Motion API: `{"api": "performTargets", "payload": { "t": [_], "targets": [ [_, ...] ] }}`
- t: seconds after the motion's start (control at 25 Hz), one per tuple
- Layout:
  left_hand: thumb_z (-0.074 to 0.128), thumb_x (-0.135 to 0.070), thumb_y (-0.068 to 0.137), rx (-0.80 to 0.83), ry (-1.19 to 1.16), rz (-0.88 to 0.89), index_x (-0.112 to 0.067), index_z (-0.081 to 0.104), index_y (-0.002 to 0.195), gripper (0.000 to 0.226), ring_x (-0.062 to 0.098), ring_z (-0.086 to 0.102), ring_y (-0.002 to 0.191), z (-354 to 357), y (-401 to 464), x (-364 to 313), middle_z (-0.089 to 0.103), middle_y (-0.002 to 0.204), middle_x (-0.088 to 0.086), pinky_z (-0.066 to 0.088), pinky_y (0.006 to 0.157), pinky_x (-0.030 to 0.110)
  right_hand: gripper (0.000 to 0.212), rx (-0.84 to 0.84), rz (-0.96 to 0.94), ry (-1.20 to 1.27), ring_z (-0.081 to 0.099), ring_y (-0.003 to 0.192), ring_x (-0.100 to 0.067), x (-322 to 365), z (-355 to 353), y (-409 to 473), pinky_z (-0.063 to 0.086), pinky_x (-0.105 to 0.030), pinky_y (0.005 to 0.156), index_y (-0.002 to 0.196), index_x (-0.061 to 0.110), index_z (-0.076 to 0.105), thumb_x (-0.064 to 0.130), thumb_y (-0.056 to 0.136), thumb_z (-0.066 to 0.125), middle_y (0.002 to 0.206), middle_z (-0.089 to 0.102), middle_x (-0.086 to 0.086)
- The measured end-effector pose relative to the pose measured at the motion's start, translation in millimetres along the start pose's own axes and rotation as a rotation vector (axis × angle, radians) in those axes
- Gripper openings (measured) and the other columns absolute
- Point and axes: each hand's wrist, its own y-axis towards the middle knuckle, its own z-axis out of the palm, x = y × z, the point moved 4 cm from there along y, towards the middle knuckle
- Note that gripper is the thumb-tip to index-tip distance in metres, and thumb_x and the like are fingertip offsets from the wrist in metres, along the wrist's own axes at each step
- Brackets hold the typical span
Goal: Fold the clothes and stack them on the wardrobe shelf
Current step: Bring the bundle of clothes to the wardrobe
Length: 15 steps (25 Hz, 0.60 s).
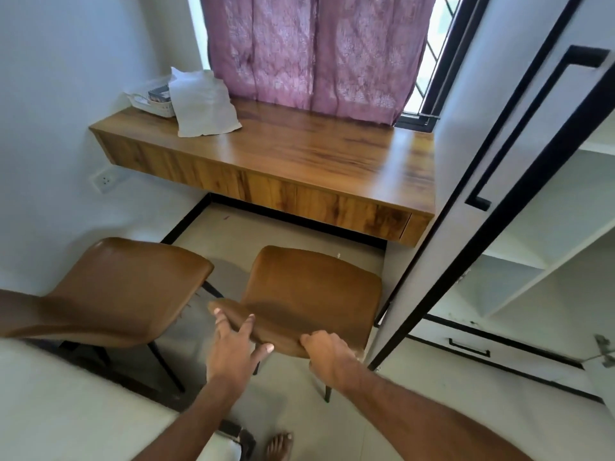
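My left hand (233, 344) lies spread-fingered on the brown padded chair's (309, 294) backrest, my right hand (327, 349) curls over its edge — no clothes in view. Risk: the chair could strike the open white wardrobe door (466, 181) — it's close beside.

**Both hands on a chair back**

A person's two bare forearms reach forward and down from the lower edge of the head view, converging toward the centre. The left hand (234, 344) lies with fingers spread and mostly straight, fingertips pressing over the top edge of a brown chair back (309, 294). The right hand (327, 352) sits just beside it, fingers curled over the same edge, knuckles up. A bare foot (279, 444) shows below, between the arms.
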Motion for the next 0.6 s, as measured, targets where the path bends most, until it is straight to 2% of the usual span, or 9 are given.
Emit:
{"api": "performTargets", "payload": {
  "t": [0.16,0.24,0.32,0.4,0.52,0.6],
  "targets": [
    [0.051,-0.056,0.094,0.080,0.125,0.107,-0.035,0.030,0.152,0.065,0.032,0.050,0.131,-22,90,-26,0.009,0.161,0.022,0.047,0.102,0.038,0.036,-0.033,0.126,0.043,0.065,0.107,-0.033,-33,-40,55,0.054,-0.040,0.092,0.123,0.016,0.059,0.001,0.092,0.048,0.117,0.063,-0.011],
    [0.047,-0.046,0.099,0.097,0.198,0.188,-0.033,0.030,0.152,0.057,0.029,0.059,0.121,-31,133,-40,0.019,0.159,0.022,0.050,0.096,0.036,0.039,-0.073,0.180,0.048,0.062,0.109,-0.032,-51,-60,80,0.051,-0.039,0.093,0.124,0.017,0.059,-0.002,0.092,0.048,0.112,0.056,-0.008],
    [0.048,-0.037,0.101,0.086,0.280,0.272,-0.030,0.032,0.152,0.054,0.026,0.063,0.112,-37,169,-59,0.031,0.151,0.021,0.053,0.091,0.034,0.037,-0.134,0.244,0.043,0.056,0.109,-0.029,-69,-78,100,0.050,-0.038,0.093,0.124,0.019,0.060,-0.001,0.094,0.051,0.108,0.047,-0.005],
    [0.049,-0.030,0.101,0.065,0.324,0.329,-0.025,0.038,0.147,0.048,0.023,0.065,0.103,-41,200,-80,0.043,0.137,0.018,0.056,0.087,0.032,0.029,-0.226,0.324,0.003,0.050,0.105,-0.024,-89,-94,113,0.053,-0.038,0.089,0.119,0.021,0.061,0.006,0.094,0.058,0.111,0.050,-0.004],
    [0.058,-0.024,0.096,0.052,0.383,0.393,-0.020,0.050,0.134,0.039,0.022,0.065,0.100,-42,244,-114,0.050,0.129,0.018,0.058,0.083,0.030,0.025,-0.323,0.422,-0.063,0.049,0.097,-0.020,-118,-115,132,0.054,-0.037,0.082,0.113,0.023,0.063,0.020,0.089,0.070,0.107,0.054,-0.002],
    [0.060,-0.030,0.096,0.043,0.404,0.435,-0.018,0.054,0.129,0.036,0.023,0.065,0.101,-41,270,-139,0.054,0.127,0.018,0.059,0.081,0.031,0.024,-0.351,0.477,-0.063,0.051,0.096,-0.019,-138,-130,147,0.054,-0.036,0.082,0.111,0.022,0.066,0.021,0.088,0.072,0.105,0.055,-0.003]
  ]
}}
